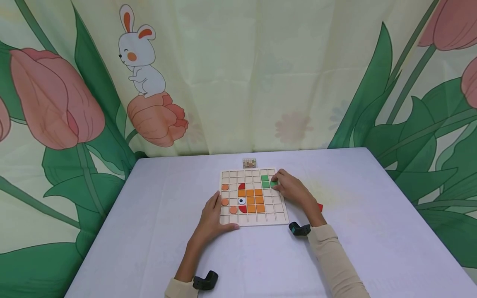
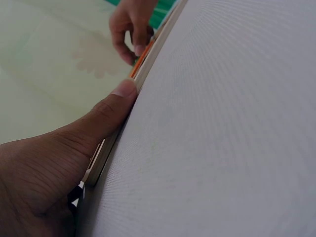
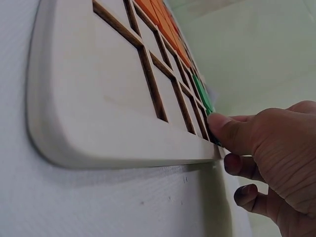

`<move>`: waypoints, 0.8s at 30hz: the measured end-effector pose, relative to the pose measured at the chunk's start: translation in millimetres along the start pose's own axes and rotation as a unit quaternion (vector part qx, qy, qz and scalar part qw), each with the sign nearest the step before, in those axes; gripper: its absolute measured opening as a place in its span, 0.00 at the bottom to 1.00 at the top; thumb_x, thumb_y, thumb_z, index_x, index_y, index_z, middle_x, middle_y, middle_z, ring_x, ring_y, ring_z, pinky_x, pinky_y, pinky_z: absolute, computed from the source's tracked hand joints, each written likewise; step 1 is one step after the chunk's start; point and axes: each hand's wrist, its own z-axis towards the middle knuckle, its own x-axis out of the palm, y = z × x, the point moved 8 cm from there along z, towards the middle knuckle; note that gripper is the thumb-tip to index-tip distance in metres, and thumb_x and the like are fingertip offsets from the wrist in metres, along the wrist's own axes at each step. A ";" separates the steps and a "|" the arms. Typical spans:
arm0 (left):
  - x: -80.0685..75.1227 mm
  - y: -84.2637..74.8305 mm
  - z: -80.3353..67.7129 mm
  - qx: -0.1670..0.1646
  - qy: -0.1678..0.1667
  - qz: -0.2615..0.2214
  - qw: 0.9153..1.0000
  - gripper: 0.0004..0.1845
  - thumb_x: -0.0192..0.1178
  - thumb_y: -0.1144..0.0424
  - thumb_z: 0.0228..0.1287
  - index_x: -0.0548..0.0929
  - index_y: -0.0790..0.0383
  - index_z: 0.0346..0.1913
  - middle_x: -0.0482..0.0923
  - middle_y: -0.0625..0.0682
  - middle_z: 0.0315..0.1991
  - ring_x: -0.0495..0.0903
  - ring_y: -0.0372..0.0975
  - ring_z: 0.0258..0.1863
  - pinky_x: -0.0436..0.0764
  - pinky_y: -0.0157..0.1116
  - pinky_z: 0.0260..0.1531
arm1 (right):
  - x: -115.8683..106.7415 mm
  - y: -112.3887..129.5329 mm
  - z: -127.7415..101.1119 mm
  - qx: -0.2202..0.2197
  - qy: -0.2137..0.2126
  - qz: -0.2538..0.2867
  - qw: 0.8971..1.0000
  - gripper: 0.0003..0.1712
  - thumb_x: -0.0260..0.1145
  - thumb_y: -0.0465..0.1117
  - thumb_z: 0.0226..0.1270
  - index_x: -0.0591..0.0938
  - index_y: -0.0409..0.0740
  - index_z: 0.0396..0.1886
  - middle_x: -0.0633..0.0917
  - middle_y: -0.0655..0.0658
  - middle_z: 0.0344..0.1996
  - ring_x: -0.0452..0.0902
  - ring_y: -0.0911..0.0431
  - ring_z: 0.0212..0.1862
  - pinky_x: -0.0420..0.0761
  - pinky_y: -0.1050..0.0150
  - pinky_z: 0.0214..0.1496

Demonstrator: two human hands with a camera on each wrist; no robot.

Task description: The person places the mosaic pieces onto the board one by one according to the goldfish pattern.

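A wooden grid board (image 1: 282, 212) lies on the table and holds orange squares (image 1: 250, 200), orange discs (image 1: 225, 202), red half-discs (image 1: 242, 209), an eye tile (image 1: 242, 201) and green squares (image 1: 265, 181). My left hand (image 1: 214, 215) rests flat on the board's near-left corner, its thumb (image 2: 118, 98) pressed against the board's edge (image 2: 148, 64). My right hand (image 1: 292, 188) reaches in from the right and pinches a green tile (image 1: 273, 183) at a cell near the far-right corner. In the right wrist view the thumb (image 3: 222, 131) lies on that green tile (image 3: 202, 94) by the board's rim (image 3: 98, 108).
A small picture card (image 1: 249, 163) lies just beyond the board. A red piece (image 1: 319, 207) shows on the white tablecloth (image 1: 372, 231) behind my right wrist. A curtain printed with tulips and a rabbit (image 1: 139, 58) closes off the back and sides.
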 end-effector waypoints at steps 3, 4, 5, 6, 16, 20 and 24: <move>0.6 -0.3 -1.2 -0.001 0.003 -0.001 1.000 0.70 0.78 0.36 0.39 0.49 0.64 0.79 0.47 0.58 0.80 0.51 0.53 0.78 0.63 0.54 0.72 | 0.8 -0.3 -0.8 0.003 0.005 0.000 1.000 0.16 0.68 0.41 0.69 0.81 0.40 0.53 0.76 0.44 0.52 0.74 0.52 0.51 0.79 0.54 0.57; 0.8 -0.3 -1.4 -0.001 0.004 -0.001 1.000 0.70 0.78 0.36 0.39 0.49 0.64 0.79 0.47 0.58 0.80 0.51 0.53 0.78 0.63 0.54 0.72 | 1.0 -0.4 -1.1 0.004 0.006 0.000 1.000 0.17 0.68 0.42 0.69 0.81 0.40 0.53 0.76 0.44 0.52 0.74 0.52 0.51 0.79 0.54 0.57; 0.8 -0.6 -1.8 0.001 0.003 -0.002 1.000 0.70 0.78 0.36 0.39 0.49 0.64 0.79 0.47 0.58 0.80 0.51 0.54 0.78 0.63 0.54 0.72 | 1.2 -0.5 -1.5 0.004 0.007 0.000 1.000 0.17 0.68 0.42 0.69 0.81 0.40 0.54 0.76 0.44 0.52 0.74 0.52 0.51 0.79 0.54 0.57; 0.9 -0.7 -2.0 0.001 0.003 -0.002 1.000 0.70 0.78 0.36 0.39 0.49 0.64 0.79 0.47 0.58 0.80 0.51 0.54 0.78 0.63 0.54 0.72 | 1.2 -0.5 -1.8 0.004 0.007 -0.001 1.000 0.17 0.68 0.42 0.69 0.81 0.39 0.54 0.76 0.44 0.52 0.74 0.52 0.51 0.79 0.54 0.57; 0.5 -1.4 -2.6 0.002 0.004 -0.003 1.000 0.70 0.78 0.37 0.39 0.49 0.64 0.79 0.48 0.58 0.80 0.51 0.54 0.78 0.63 0.54 0.72 | 0.0 -1.1 -4.1 0.004 0.001 -0.002 1.000 0.18 0.67 0.42 0.69 0.81 0.39 0.55 0.76 0.43 0.53 0.74 0.52 0.51 0.79 0.54 0.58; 0.0 -1.0 -2.2 0.003 0.003 0.001 1.000 0.70 0.78 0.37 0.40 0.49 0.64 0.79 0.48 0.58 0.80 0.51 0.54 0.78 0.63 0.54 0.72 | -5.7 -1.0 -7.6 0.000 -0.017 0.001 1.000 0.19 0.67 0.40 0.69 0.81 0.39 0.57 0.77 0.42 0.55 0.75 0.51 0.53 0.79 0.52 0.60; -0.9 -1.3 -1.5 0.005 0.002 0.005 1.000 0.69 0.78 0.37 0.40 0.50 0.65 0.79 0.48 0.58 0.80 0.51 0.54 0.78 0.62 0.54 0.73 | -16.1 -2.7 -13.7 -0.006 -0.035 0.008 0.999 0.18 0.67 0.38 0.69 0.81 0.39 0.57 0.78 0.42 0.54 0.76 0.50 0.52 0.79 0.52 0.59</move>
